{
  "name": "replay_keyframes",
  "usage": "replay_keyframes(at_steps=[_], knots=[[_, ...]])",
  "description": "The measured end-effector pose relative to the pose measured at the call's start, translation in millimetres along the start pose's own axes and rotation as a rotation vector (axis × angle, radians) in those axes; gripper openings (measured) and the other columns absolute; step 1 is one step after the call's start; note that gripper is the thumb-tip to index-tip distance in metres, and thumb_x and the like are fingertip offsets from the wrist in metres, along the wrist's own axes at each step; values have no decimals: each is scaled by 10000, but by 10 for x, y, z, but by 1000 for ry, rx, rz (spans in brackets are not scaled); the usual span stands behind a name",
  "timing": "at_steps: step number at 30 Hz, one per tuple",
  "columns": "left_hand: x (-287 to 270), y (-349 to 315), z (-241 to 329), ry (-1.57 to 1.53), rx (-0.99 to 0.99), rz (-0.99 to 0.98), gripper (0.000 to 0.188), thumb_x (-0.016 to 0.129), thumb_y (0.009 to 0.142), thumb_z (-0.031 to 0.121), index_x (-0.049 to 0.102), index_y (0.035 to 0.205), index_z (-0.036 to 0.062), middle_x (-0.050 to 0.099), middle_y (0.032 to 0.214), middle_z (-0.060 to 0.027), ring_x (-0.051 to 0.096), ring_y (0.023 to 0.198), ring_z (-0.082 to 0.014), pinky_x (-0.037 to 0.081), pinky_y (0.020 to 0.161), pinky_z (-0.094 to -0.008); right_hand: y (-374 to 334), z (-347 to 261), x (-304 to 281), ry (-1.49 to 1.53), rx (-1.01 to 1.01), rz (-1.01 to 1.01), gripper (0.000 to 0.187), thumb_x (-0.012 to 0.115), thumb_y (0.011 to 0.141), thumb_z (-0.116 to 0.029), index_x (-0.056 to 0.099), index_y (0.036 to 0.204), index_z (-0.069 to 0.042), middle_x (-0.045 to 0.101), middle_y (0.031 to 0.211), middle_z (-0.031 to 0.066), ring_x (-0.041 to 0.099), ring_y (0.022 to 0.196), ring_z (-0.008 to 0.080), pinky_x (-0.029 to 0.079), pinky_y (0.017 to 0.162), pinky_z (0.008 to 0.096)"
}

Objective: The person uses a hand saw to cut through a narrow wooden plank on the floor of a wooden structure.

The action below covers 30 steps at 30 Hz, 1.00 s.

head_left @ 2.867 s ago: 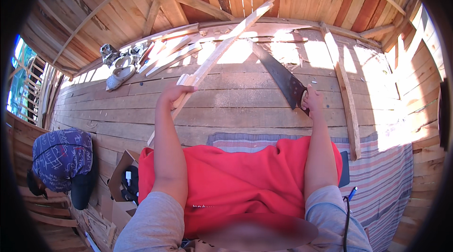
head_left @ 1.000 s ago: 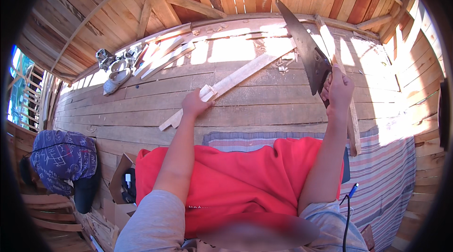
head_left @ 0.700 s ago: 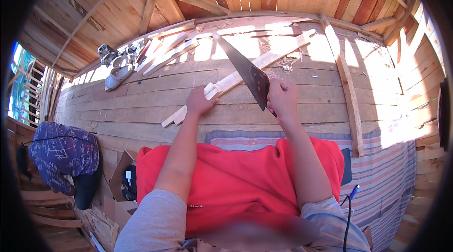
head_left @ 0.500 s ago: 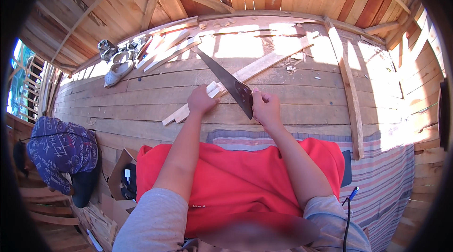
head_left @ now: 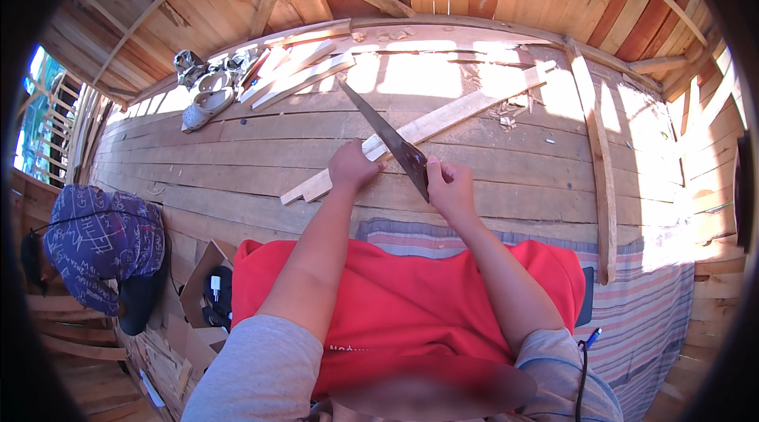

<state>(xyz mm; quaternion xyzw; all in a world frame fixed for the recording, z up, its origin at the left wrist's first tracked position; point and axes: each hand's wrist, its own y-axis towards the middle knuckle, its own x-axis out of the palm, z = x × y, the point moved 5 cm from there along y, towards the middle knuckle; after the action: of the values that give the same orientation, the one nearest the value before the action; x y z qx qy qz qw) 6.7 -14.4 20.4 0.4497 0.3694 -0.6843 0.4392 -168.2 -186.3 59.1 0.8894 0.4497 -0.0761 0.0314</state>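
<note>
Right hand (head_left: 449, 189) is clamped round the handle of a hand saw (head_left: 385, 137), and I've got the blade angled up and away to the left so its edge crosses the long wooden batten (head_left: 431, 125) just past my other hand. Left hand (head_left: 352, 166) is pressed flat-fisted on that batten, fingers curled over it, pinning it to the plank floor (head_left: 237, 161) so it won't skid, I'd judge. One saw, one batten under it, running from near my left knee up toward the sunlit far wall. Out to the right, one longer strip of timber (head_left: 597, 161) lies along the floor beside the striped mat (head_left: 656, 303). Up at the far left, about three loose offcuts (head_left: 296, 74) are stacked by a pale shoe (head_left: 207, 105). Left edge: one person's patterned cap (head_left: 99, 232).
</note>
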Motion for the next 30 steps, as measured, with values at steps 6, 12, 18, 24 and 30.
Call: replay_keyframes(at_steps=[6,12,18,24,30], knots=[[-10,31,33,-28,-79,-49,584,874,657,418,744,1111,73,753,1134,-167,714,1084,-336,560,949,-441,-20,38,11,46,31,-13,533,587,1029,-277,536,607,44,412,499,23,366,504,81,273,474,367],[-100,-18,95,-19,-147,-67,626,903,639,465,752,1105,75,750,1139,-174,715,1073,-346,561,925,-441,-185,67,-176,-17,48,-55,507,583,1032,-286,560,650,45,404,510,39,374,508,89,292,482,370],[-67,-81,98,-1,-92,60,659,923,625,493,746,1089,61,750,1115,-188,717,1061,-351,561,914,-451,-182,21,-190,49,73,-96,484,580,1035,-293,574,686,44,420,533,65,389,516,111,316,494,384],[-57,15,140,-26,-102,-37,678,929,612,509,717,1056,43,738,1085,-181,713,1045,-359,560,906,-459,-21,2,-94,-32,13,-126,500,571,1044,-292,562,666,36,435,523,48,406,511,101,325,487,366],[-41,-36,95,-33,77,114,757,885,685,531,634,1169,5,667,1140,-202,656,1095,-387,537,926,-487,-214,45,-490,50,224,-164,515,576,1041,-291,545,648,39,421,514,32,411,513,90,315,486,349]])
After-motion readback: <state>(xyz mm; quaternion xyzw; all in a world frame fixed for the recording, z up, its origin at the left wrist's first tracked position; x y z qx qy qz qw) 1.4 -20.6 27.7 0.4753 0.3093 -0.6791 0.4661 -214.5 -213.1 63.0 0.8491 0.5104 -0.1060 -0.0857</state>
